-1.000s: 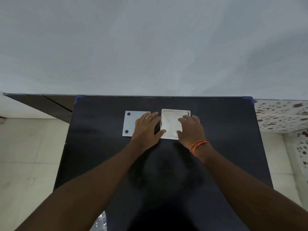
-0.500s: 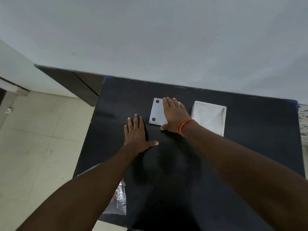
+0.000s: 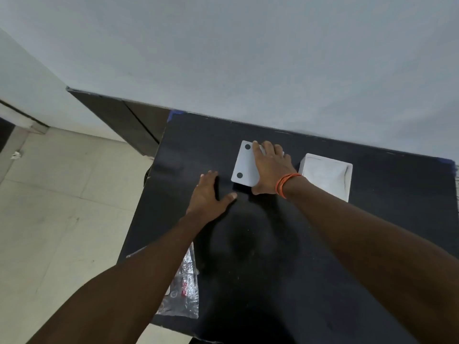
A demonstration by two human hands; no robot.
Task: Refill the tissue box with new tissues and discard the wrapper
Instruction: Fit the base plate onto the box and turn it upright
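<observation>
Tissues already sit in the open white tissue box [image 3: 325, 175] at two o'clock on the table [image 3: 372, 219]—left to do: the right hand [image 3: 269, 171], closing on the box's lid panel [image 3: 244, 163] at twelve, refits it—the left hand [image 3: 210, 192] rests flat and empty, the clear wrapper [image 3: 185, 289] awaits discarding at seven.

A black table [image 3: 273, 269] stands against a grey wall [image 3: 248, 58], beige tiled floor [image 3: 62, 207] alongside.

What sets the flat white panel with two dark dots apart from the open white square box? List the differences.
The flat white panel with two dark dots is a thin sheet; the open white square box has raised walls. The right hand covers part of the panel; the box is untouched. The panel lies left of the box. The box holds white tissue; the panel holds nothing. Both are white, squarish and on the black table.
</observation>
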